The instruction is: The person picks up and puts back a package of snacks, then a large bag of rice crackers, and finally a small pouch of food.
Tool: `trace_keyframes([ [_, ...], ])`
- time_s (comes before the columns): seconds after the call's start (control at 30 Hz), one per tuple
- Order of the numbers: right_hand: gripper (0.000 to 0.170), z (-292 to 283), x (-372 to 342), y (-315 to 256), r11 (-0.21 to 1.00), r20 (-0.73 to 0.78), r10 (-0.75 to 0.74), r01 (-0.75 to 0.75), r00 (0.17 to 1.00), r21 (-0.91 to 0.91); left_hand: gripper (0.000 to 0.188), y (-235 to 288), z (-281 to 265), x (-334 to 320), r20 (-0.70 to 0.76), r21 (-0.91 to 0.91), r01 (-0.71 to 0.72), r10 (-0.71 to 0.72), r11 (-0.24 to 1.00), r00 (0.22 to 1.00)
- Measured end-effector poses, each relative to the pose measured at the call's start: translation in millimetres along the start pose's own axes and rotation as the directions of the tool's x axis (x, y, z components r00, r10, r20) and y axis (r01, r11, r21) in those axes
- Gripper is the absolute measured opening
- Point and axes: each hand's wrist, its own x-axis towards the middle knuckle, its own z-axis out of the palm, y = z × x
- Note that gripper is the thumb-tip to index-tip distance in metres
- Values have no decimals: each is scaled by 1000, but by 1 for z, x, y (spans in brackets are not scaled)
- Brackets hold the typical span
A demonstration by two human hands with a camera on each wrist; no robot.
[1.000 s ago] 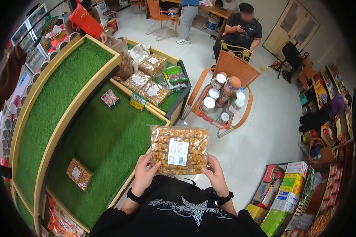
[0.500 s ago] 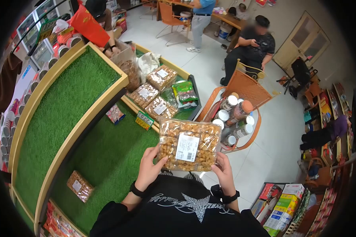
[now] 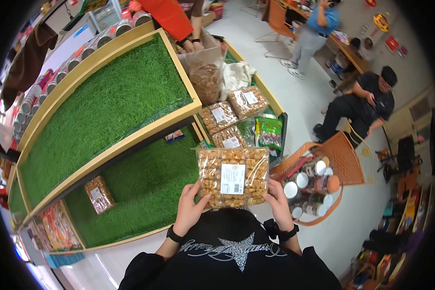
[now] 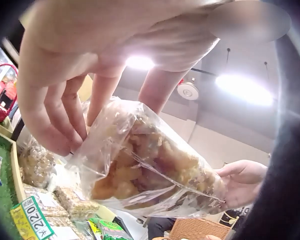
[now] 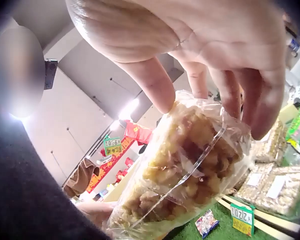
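Observation:
Both hands hold up a clear plastic pack of golden-brown snack blocks [image 3: 256, 166], its white printed label facing me. My left hand [image 3: 191, 208] grips the lower left corner, thumb on the front. At the lower right corner my right hand [image 3: 280, 205] holds it the same way. The left wrist view shows the crinkled wrapper [image 4: 140, 170] end-on under the left fingers. From the right wrist, the pack's sealed end [image 5: 190, 165] lies beneath the right thumb and fingers. A similar smaller pack [image 3: 100, 194] lies on the green turf shelf [image 3: 145, 193] to the left.
More labelled packs [image 3: 249, 100] and a green snack bag [image 3: 269, 132] fill the display's end bin. Beside it, an orange wicker chair [image 3: 343, 157] carries several jars [image 3: 319, 186]. Another person's hands [image 3: 193, 46] are at a large clear bag [image 3: 205, 77]. A seated person [image 3: 367, 101] is farther right.
The head view has turned, so the display and chair sit differently in it. The pack stays gripped in both hands before the chest. Another person's arms have come into view at the large clear bag.

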Motion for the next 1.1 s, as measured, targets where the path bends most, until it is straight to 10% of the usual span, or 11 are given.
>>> trace_keyframes([
  [0.47,38,-72,210,-5,988,193,88,-61,977,-141,52,8,88,133,-179,-105,278,-293,955,939],
  [0.57,38,-84,253,15,922,224,-88,164,971,-350,52,9,91,162,-201,-42,312,-314,949,928],
  [1.1,49,-54,444,99,858,266,142,16,953,-513,62,-126,111,329,-80,-19,512,-512,859,856],
])
